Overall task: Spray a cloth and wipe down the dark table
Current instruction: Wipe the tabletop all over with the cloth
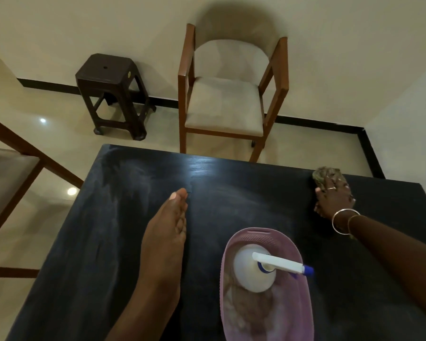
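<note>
A home room: armchair (225, 94), stool (112, 94), tiled floor (35, 217).

Crumpled brownish cloth (326, 174) lies far right on the streaked dark table (103, 242); white spray bottle (250, 276) upright in pink basket (257, 234).
</note>
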